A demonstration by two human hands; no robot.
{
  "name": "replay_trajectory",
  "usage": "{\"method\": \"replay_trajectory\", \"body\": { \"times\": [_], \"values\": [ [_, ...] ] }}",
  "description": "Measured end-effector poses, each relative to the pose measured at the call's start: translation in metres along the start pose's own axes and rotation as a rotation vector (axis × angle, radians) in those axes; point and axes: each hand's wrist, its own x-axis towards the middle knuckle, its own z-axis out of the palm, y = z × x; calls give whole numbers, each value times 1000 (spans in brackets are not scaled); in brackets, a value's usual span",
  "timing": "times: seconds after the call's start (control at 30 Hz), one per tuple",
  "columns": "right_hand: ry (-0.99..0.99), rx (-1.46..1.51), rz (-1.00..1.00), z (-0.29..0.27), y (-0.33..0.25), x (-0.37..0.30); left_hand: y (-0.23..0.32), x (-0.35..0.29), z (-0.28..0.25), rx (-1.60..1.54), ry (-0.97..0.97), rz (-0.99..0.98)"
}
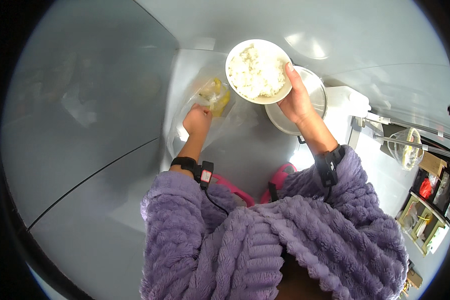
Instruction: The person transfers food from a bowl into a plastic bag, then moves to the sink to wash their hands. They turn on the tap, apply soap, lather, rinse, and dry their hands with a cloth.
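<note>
A white bowl [255, 101] heaped with cooked white rice [257, 72] is held up by my right hand [299, 97], the thumb over its rim. Lower down on the left, my left hand [198, 119] has its fingers closed on a clear plastic bag [177, 132]. Something yellow [220, 97] shows in the bag beside those fingers; what it is I cannot make out. Partly hidden under the bowl and my right hand is a round pot [312, 90] with a pale, shiny top.
Grey panels [85, 100] rise along the left. To the right of the pot are a white appliance-like box [347, 100] and metal rails [415, 127] with a clear bag hanging by them. Shelves [425, 220] with small items stand farther right. Pink shoes [283, 175] are below my arms.
</note>
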Motion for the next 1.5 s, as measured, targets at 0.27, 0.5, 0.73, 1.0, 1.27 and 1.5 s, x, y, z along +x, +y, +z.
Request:
{"method": "replay_trajectory", "body": {
  "times": [0.27,0.5,0.73,1.0,1.27,1.5],
  "values": [
    [-53,19,-22,3,2,-1,-21,-26,0,262,-347,-99],
    [-35,-25,-33,13,-4,-10,-6,1,-6,-274,-133,-326],
    [3,-11,-20,12,-7,-21,14,32,12,194,-186,-134],
    [80,3,65,4,-2,-31,12,7,6,-47,-162,-260],
    [-30,50,33,12,-2,-19,16,-38,-44,-6,-522,-408],
    [-16,16,6,18,-5,-23,9,-37,-65,-411,-14,116]
  ]
}}
